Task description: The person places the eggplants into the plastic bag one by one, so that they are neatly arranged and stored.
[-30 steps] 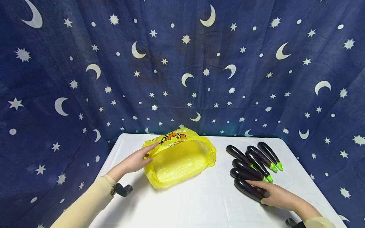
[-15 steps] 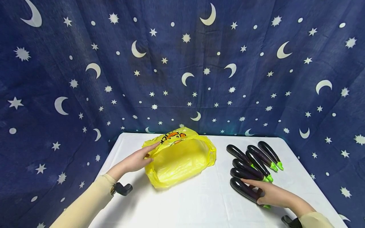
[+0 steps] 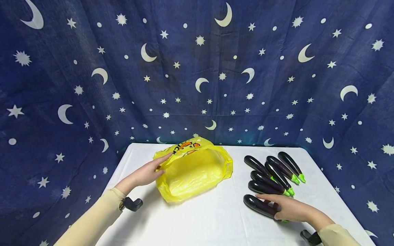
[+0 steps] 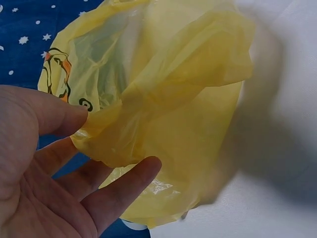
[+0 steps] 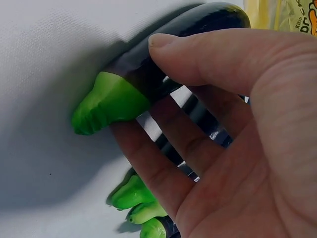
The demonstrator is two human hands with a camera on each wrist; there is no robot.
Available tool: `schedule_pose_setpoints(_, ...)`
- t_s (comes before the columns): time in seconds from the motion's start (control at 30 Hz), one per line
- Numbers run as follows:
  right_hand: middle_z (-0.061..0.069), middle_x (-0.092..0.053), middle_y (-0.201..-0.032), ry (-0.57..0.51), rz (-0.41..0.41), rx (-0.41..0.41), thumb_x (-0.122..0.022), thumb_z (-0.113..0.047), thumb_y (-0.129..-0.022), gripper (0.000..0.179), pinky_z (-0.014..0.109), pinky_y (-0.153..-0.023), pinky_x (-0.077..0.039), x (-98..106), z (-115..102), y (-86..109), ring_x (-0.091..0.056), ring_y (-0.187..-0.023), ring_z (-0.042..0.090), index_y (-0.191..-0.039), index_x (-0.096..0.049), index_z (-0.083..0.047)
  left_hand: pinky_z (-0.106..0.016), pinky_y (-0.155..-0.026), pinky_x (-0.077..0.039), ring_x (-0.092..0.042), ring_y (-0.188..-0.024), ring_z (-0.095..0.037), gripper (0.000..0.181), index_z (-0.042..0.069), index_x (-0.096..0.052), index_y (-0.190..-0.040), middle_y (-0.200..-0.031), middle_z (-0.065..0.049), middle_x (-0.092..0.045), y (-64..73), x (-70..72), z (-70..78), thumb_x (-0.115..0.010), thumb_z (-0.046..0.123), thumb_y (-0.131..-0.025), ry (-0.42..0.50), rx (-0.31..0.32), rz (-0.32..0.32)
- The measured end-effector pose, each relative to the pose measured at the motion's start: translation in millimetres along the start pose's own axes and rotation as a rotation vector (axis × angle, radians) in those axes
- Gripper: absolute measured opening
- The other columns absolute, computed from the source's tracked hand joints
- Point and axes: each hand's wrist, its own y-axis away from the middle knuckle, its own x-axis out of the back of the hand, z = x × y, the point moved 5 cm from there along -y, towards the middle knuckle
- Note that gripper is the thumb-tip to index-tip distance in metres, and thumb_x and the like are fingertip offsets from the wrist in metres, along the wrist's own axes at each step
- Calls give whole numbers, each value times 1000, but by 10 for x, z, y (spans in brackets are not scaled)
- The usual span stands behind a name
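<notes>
A yellow plastic bag (image 3: 194, 171) with a printed cartoon lies on its side, its mouth facing forward and held wide. My left hand (image 3: 149, 172) pinches the left side of its rim; in the left wrist view, the thumb (image 4: 64, 116) lies over the film and other fingers reach behind it. At the right, my right hand (image 3: 290, 209) grips a dark, glossy eggplant (image 3: 258, 205) near its green stem end. Seen from the right wrist, the thumb crosses the eggplant's (image 5: 131, 67) purple body while the fingers curl under it. Part of it is hidden by the hand.
Several more eggplants (image 3: 286, 164) lie in a loose cluster behind the right hand, green stems toward the right front. The white-covered table (image 3: 197, 222) ends at a dark blue star-and-moon curtain (image 3: 197, 68) at the back and both sides.
My right hand has drawn the eggplant a little to the left, away from the cluster. The left hand and the bag have stayed in place.
</notes>
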Motion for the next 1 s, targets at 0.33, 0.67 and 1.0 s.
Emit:
schedule_pose_setpoints(0.33,16,-53,-139,-21,13,-40,-74,9,-81,80,43,-73,-53,6,-37,-41,-58,-101,29,-150,-53,-27,-55,-116,-33,-37,-145,-36,70,18,-28,-164,-162,-16,-34,3,-6,-16,-56,3,-101,-13,-21,-4)
schedule_pose_setpoints(0.67,13,-58,-130,-32,-6,-38,-74,7,-83,79,39,-66,-53,12,-78,-68,-60,-98,28,-151,-52,-24,-54,-115,-34,-37,-146,-35,67,18,-31,-163,-162,-13,-35,-9,-12,-24,-53,1,-102,-18,-58,8)
schedule_pose_setpoints(1.0,12,-57,-118,-115,-44,59,-76,1,-84,77,31,-72,-51,14,-114,-97,-57,-93,27,-154,-47,-14,-55,-116,-33,-37,-146,-35,66,17,-32,-162,-161,-14,-37,-4,-8,-21,-53,2,-102,-10,-40,16)
